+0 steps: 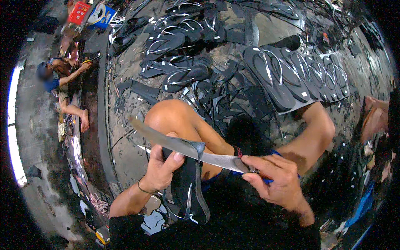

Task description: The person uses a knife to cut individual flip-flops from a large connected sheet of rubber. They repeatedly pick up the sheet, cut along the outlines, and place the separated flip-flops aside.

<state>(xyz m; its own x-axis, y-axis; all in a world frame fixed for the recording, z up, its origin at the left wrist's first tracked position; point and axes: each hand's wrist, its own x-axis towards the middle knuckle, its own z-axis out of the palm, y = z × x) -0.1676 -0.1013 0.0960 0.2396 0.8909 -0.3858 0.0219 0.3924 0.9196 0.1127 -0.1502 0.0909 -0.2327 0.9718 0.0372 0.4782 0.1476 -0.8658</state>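
My left hand grips a black flip-flop with a silver strap, held sole-edge up before my body. My right hand pinches one end of a long, curved knife. Its blade runs leftward across the flip-flop's upper end, passing close above my left thumb. A bit of dark rubber bulges up at the blade, and a narrow black strip hangs along the flip-flop's right side. Whether that strip is fully cut loose there, I cannot tell.
Several black flip-flops stand in a row at the right. More flip-flops lie ahead among black rubber scraps. My bare knees frame the work. At the far left another person sits handling a tool. A blue box stands behind.
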